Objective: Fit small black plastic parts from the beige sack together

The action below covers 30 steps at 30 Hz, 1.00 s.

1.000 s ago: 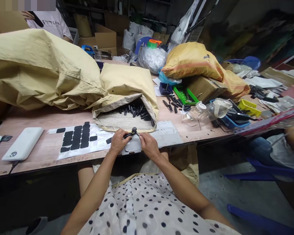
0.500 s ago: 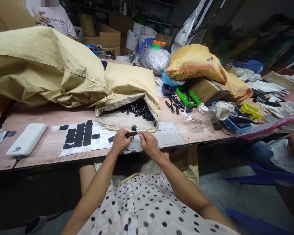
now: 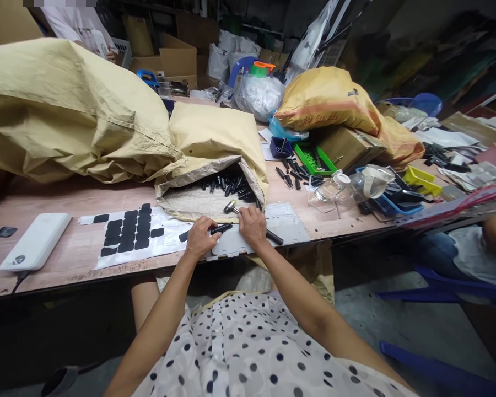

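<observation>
My left hand (image 3: 201, 237) pinches a slim black pen-shaped piece (image 3: 222, 227), which points right over a grey board (image 3: 287, 226) at the table edge. My right hand (image 3: 253, 226) is closed round a small hammer; its metal head (image 3: 230, 207) sticks out to the upper left and its dark handle end (image 3: 275, 237) to the lower right. Just beyond both hands a beige sack (image 3: 215, 127) lies with its mouth facing me, and several similar black pieces (image 3: 231, 184) are inside. Left of my left hand lies a white sheet (image 3: 159, 242) with rows of black patches (image 3: 129, 229).
A white power bank (image 3: 37, 241) with a cable lies at left. To the right are a green tray (image 3: 314, 160), loose black pieces (image 3: 287, 176), a clear jar (image 3: 333, 187) and a blue tray (image 3: 397, 207). A co-worker (image 3: 76, 25) stands behind a large sack (image 3: 74, 110).
The hammer head has turned from facing up near my left hand to lying further up, and its handle now shows below my right hand. My right hand has shifted slightly up and right.
</observation>
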Tool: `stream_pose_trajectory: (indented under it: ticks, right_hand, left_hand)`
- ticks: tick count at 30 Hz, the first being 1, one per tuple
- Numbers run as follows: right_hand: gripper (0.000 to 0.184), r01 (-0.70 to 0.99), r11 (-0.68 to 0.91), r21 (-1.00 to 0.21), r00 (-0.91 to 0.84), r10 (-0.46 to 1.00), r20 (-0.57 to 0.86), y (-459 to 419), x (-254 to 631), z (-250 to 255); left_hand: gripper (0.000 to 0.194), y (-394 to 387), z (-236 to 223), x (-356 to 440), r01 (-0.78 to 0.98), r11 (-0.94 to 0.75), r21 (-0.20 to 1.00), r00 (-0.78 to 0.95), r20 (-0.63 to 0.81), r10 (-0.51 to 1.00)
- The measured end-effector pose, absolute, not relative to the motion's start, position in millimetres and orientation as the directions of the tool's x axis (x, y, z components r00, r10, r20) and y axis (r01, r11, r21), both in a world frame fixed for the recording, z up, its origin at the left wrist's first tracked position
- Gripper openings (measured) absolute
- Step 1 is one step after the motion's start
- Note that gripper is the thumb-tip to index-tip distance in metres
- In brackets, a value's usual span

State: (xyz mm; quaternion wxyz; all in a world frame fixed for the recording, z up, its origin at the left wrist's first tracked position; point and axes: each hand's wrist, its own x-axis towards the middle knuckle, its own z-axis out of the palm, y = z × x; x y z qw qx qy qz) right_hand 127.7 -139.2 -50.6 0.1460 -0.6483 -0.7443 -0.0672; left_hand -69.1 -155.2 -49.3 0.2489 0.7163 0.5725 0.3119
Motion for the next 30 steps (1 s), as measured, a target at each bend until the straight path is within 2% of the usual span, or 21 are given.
stream_pose_trajectory:
  ticks: [6, 12, 15, 18, 21, 23, 25, 27, 28, 30]
  right_hand:
    - [0.02, 0.984, 0.16, -0.076, -0.131, 0.947, 0.294, -138, 127, -49]
    - [0.018, 0.986, 0.15, -0.075, -0.123, 0.95, 0.287, -137, 125, -48]
    - [0.017, 0.983, 0.164, -0.08, -0.133, 0.943, 0.306, -137, 124, -48]
    - [0.016, 0.983, 0.166, -0.083, -0.132, 0.939, 0.317, -136, 124, -49]
    - [0.015, 0.985, 0.156, -0.08, -0.123, 0.94, 0.317, -136, 123, -50]
    - [0.015, 0.984, 0.157, -0.078, -0.125, 0.939, 0.32, -135, 123, -50]
    - [0.015, 0.984, 0.162, -0.075, -0.129, 0.937, 0.323, -135, 123, -51]
    - [0.015, 0.984, 0.164, -0.074, -0.131, 0.935, 0.33, -135, 122, -51]
    - [0.015, 0.984, 0.163, -0.074, -0.13, 0.934, 0.333, -135, 122, -52]
    - [0.015, 0.984, 0.16, -0.074, -0.126, 0.933, 0.338, -134, 122, -53]
  left_hand:
    - [0.007, -154, -53, -73, 0.64, -0.229, 0.734, 0.165, 0.16, 0.973]
    - [0.013, -156, -41, -74, 0.594, -0.244, 0.767, 0.18, 0.169, 0.969]
    - [0.02, -175, -29, -73, 0.513, -0.269, 0.815, 0.216, 0.181, 0.96]
    - [0.028, -211, -26, -73, 0.387, -0.273, 0.881, 0.323, 0.148, 0.935]
    - [0.036, -250, -35, -72, 0.332, -0.187, 0.925, 0.472, 0.009, 0.881]
    - [0.038, -268, -46, -70, 0.429, -0.065, 0.901, 0.506, -0.18, 0.844]
    - [0.037, -277, -58, -69, 0.626, 0.093, 0.774, 0.411, -0.429, 0.805]
    - [0.035, -277, -68, -68, 0.778, 0.218, 0.589, 0.249, -0.608, 0.754]
    - [0.034, -276, -72, -68, 0.819, 0.256, 0.514, 0.184, -0.657, 0.731]
    - [0.035, -273, -77, -68, 0.853, 0.285, 0.438, 0.125, -0.7, 0.704]
